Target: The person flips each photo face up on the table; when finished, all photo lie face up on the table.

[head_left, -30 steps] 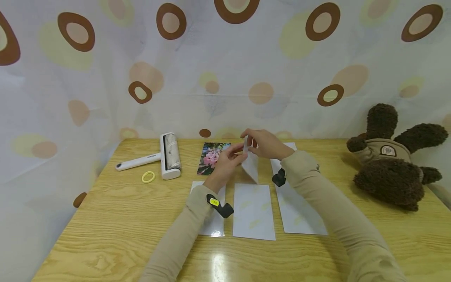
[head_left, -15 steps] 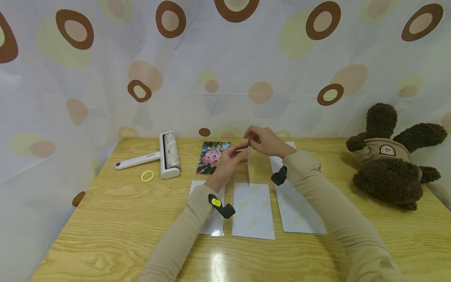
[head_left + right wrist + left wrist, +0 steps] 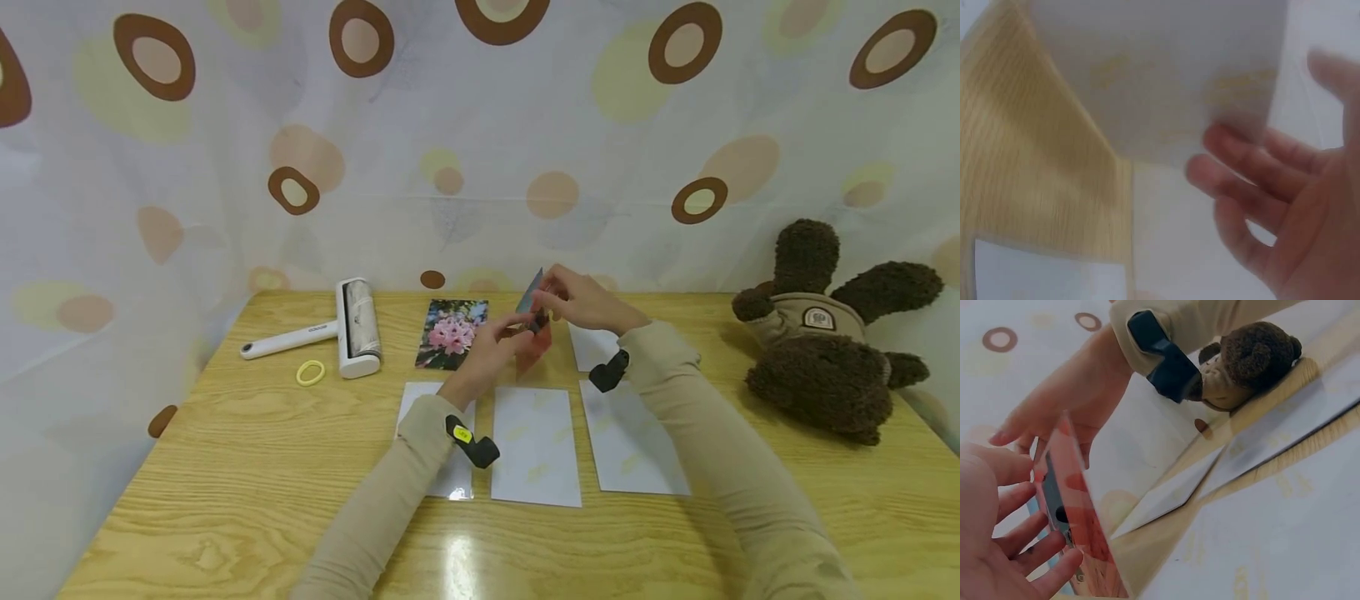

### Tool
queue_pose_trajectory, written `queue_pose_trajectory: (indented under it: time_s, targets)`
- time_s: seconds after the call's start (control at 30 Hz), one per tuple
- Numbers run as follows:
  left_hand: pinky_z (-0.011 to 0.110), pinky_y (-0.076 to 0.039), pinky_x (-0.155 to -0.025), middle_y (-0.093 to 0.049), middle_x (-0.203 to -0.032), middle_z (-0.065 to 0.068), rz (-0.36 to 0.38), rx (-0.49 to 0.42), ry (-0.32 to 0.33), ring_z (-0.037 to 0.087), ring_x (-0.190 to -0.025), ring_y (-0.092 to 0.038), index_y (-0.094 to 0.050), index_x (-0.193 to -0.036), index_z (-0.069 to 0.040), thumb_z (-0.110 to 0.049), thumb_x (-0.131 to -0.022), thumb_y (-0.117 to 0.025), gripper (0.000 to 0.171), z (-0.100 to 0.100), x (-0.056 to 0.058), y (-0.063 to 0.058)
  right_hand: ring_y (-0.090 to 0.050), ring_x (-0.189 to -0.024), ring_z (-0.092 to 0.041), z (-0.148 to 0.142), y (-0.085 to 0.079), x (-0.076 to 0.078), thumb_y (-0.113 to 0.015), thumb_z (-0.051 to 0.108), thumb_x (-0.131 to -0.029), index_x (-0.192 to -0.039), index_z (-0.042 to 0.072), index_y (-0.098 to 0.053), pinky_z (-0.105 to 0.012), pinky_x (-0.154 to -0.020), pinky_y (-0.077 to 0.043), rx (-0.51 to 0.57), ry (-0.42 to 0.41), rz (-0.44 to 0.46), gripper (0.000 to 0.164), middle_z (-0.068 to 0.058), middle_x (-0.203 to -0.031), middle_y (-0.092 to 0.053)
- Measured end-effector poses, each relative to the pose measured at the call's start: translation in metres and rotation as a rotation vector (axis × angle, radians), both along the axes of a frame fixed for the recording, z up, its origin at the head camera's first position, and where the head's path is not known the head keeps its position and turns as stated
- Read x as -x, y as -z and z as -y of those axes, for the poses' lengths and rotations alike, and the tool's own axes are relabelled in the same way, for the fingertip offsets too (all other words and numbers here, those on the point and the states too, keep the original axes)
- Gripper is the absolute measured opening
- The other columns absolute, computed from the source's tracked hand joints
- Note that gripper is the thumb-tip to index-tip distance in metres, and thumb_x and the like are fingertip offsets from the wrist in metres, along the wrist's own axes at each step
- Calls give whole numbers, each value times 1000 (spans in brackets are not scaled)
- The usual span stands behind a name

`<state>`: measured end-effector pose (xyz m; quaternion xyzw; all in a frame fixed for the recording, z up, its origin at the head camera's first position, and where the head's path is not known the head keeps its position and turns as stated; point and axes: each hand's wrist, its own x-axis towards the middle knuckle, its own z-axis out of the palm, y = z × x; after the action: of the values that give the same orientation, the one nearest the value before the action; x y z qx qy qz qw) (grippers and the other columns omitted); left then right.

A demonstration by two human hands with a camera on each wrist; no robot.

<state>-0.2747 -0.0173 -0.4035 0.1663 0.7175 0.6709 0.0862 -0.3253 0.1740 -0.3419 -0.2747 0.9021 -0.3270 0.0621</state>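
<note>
Between the two hands a photo print (image 3: 535, 354) stands on edge above the back of the table. Its red and dark picture side faces the left hand in the left wrist view; its white back with faint yellow marks shows in the right wrist view. My left hand (image 3: 485, 354) pinches the print's near edge between thumb and index fingertip, the other fingers spread beside it. My right hand (image 3: 588, 302) is at the far side, fingers bent loosely against the print (image 3: 1166, 75) and thumb apart from it. A pink flower photo (image 3: 452, 333) lies left of the hands.
Several white cards lie face down, among them a front middle card (image 3: 536, 446) and a front right card (image 3: 636, 437). A white lint roller (image 3: 358, 329) and yellow ring (image 3: 311, 372) lie left. A brown plush toy (image 3: 821, 367) lies right.
The print has turned from its white back to its picture side in the head view. My right hand has shifted slightly right, and a white card behind its wrist shows more.
</note>
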Motion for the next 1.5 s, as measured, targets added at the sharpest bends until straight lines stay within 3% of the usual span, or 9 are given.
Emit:
queue_pose_trajectory:
  time_s: [0.2,0.4,0.63,0.7,0.9,1.2,1.5]
  targets:
    - [43,-41,-106,-52,-137,16,-69,119,53,30,-122,-50,-55,-133,-1,-10,-96,-56,37,0,0,6,-62,-87,-23,-13,2,-4,-66,23,-91,-126,-3,-46,-40,-81,-51,-42,-43,18,48,-15,-99,-64]
    - [42,-41,-107,-44,-147,16,-101,192,112,31,-129,-46,-56,-129,5,-8,-95,-58,36,0,-1,9,-52,-67,-16,-18,8,-4,-73,14,-84,-132,-9,-46,-30,-64,-44,-104,-68,12,60,-6,-76,-57]
    - [44,-40,-106,-42,-146,21,-361,581,157,35,-133,-43,-57,-128,4,-14,-94,-61,39,-3,-2,11,-47,-60,-12,-21,16,-4,-76,10,-80,-132,-15,-46,-27,-57,-40,-182,-59,-27,65,-4,-66,-55]
    - [45,-37,-109,-42,-146,22,-404,647,149,36,-135,-40,-58,-127,3,-14,-93,-61,39,-3,-3,11,-47,-60,-12,-22,20,-4,-76,12,-81,-134,-15,-45,-27,-57,-40,-204,-43,-18,67,-4,-67,-55]
    - [50,-30,-112,-42,-147,19,-388,757,102,36,-137,-39,-60,-128,-3,-18,-93,-59,38,-3,-7,11,-48,-63,-14,-22,27,-6,-74,19,-84,-139,-11,-41,-28,-60,-41,-271,22,33,71,-5,-72,-56]
    - [57,-18,-115,-39,-151,13,-367,888,81,30,-141,-34,-57,-133,-8,-22,-95,-58,41,-2,-11,9,-52,-65,-17,-16,36,-5,-74,32,-84,-141,-6,-42,-33,-62,-44,-365,91,-47,76,-7,-76,-59]
    - [57,-15,-116,-39,-151,12,-383,950,77,30,-141,-32,-54,-135,-7,-24,-97,-53,42,2,-10,9,-50,-63,-18,-8,40,-2,-73,34,-85,-143,-4,-40,-38,-67,-46,-401,120,-29,77,-8,-75,-59]
